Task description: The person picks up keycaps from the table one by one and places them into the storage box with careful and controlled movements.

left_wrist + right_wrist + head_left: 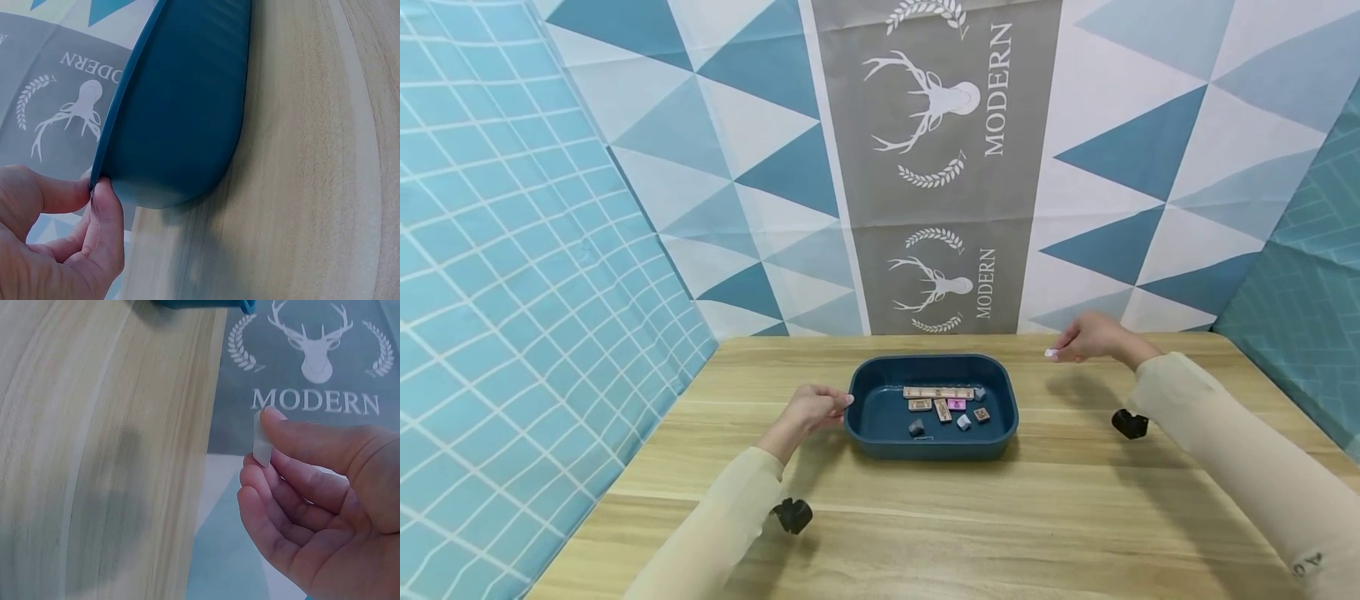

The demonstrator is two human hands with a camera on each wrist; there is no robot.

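A dark blue rectangular tray (928, 451) stands on the table. My left hand (807, 412) pinches its left rim between thumb and fingers, close up in the left wrist view. To the right of the tray, above the table's far part, my right hand (1093, 336) pinches a small pale flat piece (261, 440) between thumb and forefinger. The other fingers curl loosely below it. Inside the tray lie a long wooden strip (938, 392), small printed wooden pieces (920, 405), a pink piece (956, 405) and several grey-white stone-like lumps (964, 422).
The wood-grain table (940, 533) reaches back to a patterned wall cloth (940, 192) with deer heads. A blue grid cloth (512, 292) hangs at the left. Black devices (1130, 423) sit at both wrists.
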